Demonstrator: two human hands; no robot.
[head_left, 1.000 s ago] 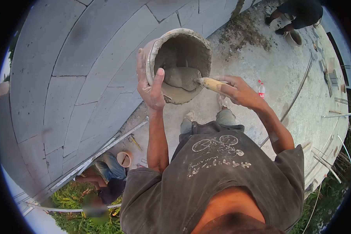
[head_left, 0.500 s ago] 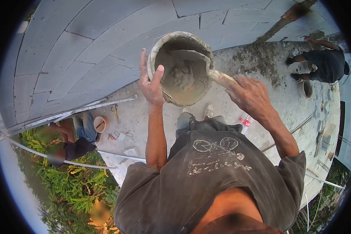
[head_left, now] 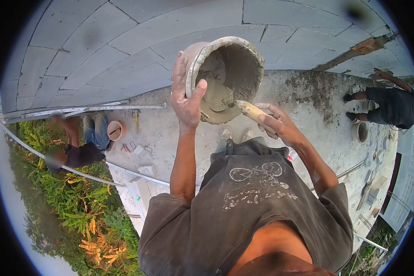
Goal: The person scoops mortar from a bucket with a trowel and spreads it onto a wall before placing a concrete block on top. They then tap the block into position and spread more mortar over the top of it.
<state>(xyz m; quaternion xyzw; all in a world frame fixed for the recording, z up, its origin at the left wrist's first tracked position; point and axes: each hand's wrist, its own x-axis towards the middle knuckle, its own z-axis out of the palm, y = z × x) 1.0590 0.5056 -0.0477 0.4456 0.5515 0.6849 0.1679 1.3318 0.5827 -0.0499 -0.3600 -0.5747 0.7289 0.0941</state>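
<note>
My left hand [head_left: 187,94] grips the left side of a mortar-smeared bucket [head_left: 255,62], its thumb over the rim and its fingers along the outer wall. The bucket is tilted so that its mouth faces me. Wet grey mortar [head_left: 211,112] lies low inside it. My right hand [head_left: 278,123] is closed around the pale wooden handle of a trowel [head_left: 248,109] at the bucket's lower right rim. The trowel's blade reaches into the bucket and is coated with mortar, so its outline is hard to make out.
A grey block wall [head_left: 170,27] rises ahead. At left, a co-worker [head_left: 85,142] sits by a pinkish bucket [head_left: 116,130]; pliers [head_left: 125,147] lie near. Another person [head_left: 391,106] stands at right beside a bucket [head_left: 361,132]. Metal poles [head_left: 138,174] line the platform's edge above plants.
The bucket and my left hand have shifted slightly right. My right hand has moved lower and left, turning the trowel, and its blade sits deeper toward the bucket's lower part.
</note>
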